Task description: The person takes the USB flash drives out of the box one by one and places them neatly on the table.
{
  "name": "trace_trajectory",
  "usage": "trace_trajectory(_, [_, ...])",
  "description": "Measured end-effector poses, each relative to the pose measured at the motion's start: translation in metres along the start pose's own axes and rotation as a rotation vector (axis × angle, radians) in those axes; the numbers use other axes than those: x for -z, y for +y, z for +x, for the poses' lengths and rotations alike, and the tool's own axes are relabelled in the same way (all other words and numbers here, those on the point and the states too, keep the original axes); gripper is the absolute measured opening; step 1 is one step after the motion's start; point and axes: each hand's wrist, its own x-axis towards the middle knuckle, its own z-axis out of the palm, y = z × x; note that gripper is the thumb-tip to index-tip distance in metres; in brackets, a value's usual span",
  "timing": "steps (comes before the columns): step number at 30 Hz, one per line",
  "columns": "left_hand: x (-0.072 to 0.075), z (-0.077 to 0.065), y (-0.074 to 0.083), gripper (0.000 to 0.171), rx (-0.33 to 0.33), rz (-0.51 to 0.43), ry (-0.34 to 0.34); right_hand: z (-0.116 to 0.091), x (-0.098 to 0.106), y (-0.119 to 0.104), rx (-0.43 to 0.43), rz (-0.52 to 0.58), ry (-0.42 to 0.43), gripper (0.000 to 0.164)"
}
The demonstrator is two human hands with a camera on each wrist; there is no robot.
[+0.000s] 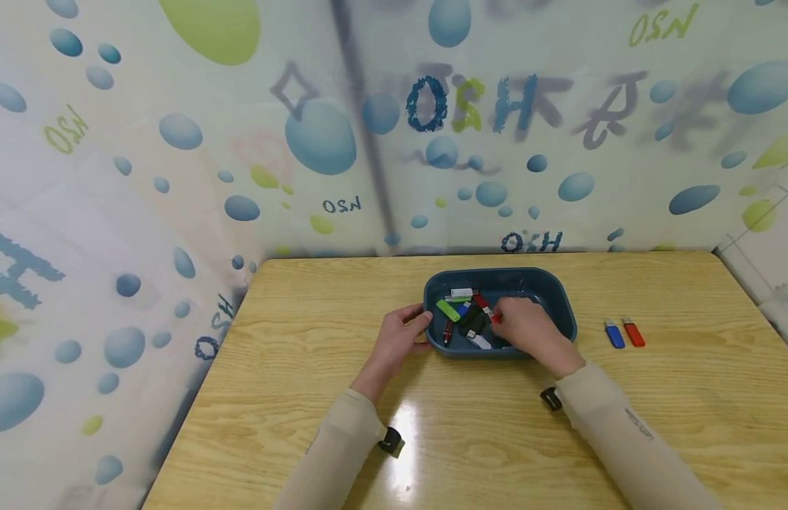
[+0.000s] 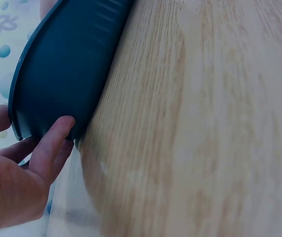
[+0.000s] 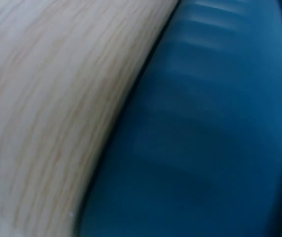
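Note:
A dark blue plastic basin (image 1: 495,272) holds a small pile of USB flash drives. My left hand (image 1: 398,338) grips its left end, thumb at the rim and fingers against the outer wall (image 2: 62,74). My right hand (image 1: 527,327) reaches down inside, its fingertips pinching a red USB flash drive (image 1: 496,319). Around those fingertips lie a green drive (image 1: 447,310), black drives (image 1: 473,320), white drives (image 1: 461,292), and a dark red one (image 1: 447,331). In the right wrist view only the basin's outer wall (image 3: 190,128) shows clearly; the fingers are hidden.
To the right of the basin, a blue flash drive (image 1: 614,334) and a red flash drive (image 1: 633,332) lie side by side on the wooden table (image 1: 292,354). A patterned curtain (image 1: 394,184) hangs along the table's back and left edges.

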Motion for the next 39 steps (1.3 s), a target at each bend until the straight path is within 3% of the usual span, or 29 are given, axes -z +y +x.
trace_trajectory(8, [-0.001, 0.0, 0.001, 0.047, -0.002, 0.01, 0.003, -0.01, 0.008, 0.003, -0.018, 0.016, 0.06, 0.029])
trace_trajectory(25, [0.0, 0.0, 0.0, 0.047, -0.003, 0.015, 0.005, -0.033, 0.017, 0.009, 0.048, 0.117, 0.267, 0.026])
trace_trajectory(39, [0.0, 0.0, -0.001, 0.047, -0.004, 0.004, 0.003, -0.049, 0.039, 0.026, -0.012, 0.163, 0.288, 0.032])
